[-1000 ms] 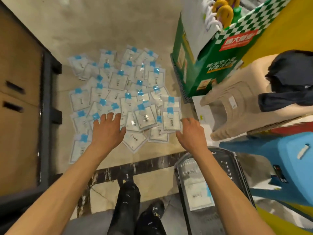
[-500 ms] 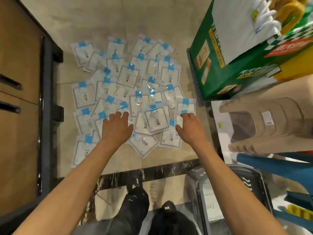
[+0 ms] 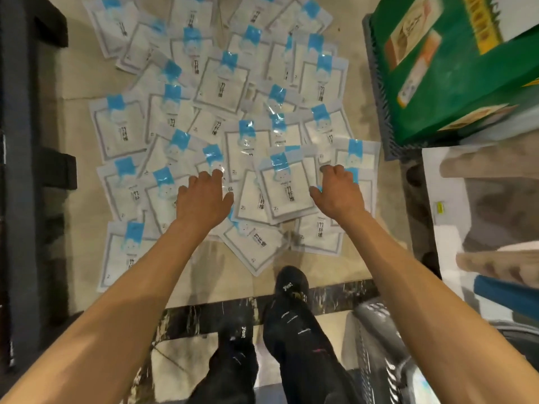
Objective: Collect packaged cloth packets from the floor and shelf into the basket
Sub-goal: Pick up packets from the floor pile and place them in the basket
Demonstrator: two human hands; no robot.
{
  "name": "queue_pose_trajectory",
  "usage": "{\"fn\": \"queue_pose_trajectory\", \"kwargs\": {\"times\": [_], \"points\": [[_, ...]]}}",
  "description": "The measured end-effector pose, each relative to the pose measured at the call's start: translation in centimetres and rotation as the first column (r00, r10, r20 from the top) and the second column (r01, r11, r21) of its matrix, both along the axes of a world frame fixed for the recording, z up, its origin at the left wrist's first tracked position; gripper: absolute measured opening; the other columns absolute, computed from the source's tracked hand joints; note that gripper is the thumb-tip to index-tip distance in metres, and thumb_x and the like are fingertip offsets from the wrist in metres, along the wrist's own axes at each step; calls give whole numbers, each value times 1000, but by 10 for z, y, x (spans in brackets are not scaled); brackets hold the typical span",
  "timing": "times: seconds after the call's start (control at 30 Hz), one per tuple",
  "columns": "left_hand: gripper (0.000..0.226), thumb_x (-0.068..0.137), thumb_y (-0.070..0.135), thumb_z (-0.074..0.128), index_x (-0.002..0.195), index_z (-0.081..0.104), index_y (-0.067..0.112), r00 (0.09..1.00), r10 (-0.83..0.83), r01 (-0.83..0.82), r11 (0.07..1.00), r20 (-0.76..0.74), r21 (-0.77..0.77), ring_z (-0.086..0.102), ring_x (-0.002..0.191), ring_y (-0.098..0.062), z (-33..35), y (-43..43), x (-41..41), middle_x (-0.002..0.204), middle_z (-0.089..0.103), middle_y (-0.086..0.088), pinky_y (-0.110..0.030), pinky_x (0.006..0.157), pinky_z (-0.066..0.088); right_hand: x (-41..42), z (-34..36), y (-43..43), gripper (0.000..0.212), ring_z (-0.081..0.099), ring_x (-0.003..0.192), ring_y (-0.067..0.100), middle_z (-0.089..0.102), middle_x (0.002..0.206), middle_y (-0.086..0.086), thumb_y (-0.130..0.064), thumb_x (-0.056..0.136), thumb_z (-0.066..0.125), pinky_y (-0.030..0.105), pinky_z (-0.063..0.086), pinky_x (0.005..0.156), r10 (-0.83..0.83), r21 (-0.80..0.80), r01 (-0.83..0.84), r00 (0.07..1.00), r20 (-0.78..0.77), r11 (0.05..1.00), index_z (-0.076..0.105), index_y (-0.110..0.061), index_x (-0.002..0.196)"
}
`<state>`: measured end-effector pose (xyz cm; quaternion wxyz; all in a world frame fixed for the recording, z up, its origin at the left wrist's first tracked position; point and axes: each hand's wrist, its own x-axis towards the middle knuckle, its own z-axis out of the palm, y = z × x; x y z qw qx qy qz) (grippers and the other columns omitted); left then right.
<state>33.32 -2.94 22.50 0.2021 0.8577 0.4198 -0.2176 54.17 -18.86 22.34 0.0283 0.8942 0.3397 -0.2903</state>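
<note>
In the head view both hands have dropped onto the spread of cloth packets [image 3: 221,83] on the floor. The left hand [image 3: 204,196] presses bent fingers [image 3: 217,173] on the packets under them and grasps nothing. The right hand [image 3: 338,191] curls over a packet's edge, though I cannot tell whether it has pinched it. The top packet [image 3: 287,193] lies between the two sets of fingers and the basket [image 3: 376,339] sits well behind the right ones, so the pickup looks barely begun.

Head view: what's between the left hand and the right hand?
Overlapping cloth packets fill the gap between the left hand and the right hand; the top packet lies across the rest. No bare floor shows there in the head view.
</note>
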Motion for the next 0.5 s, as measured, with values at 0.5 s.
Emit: {"fn": "queue_pose_trajectory", "kwargs": {"times": [0.5], "points": [[61,98,47,55,144,40,9,990,129,-126,990,49,-69,49,124,-37,-278,16,36,138,51,-17,-48,96,43,45,-275,12,66,41,131,34,41,143,16,-48,96,56,44,39,100,-96,32,96,995,-4,995,36,-6,144]]}}
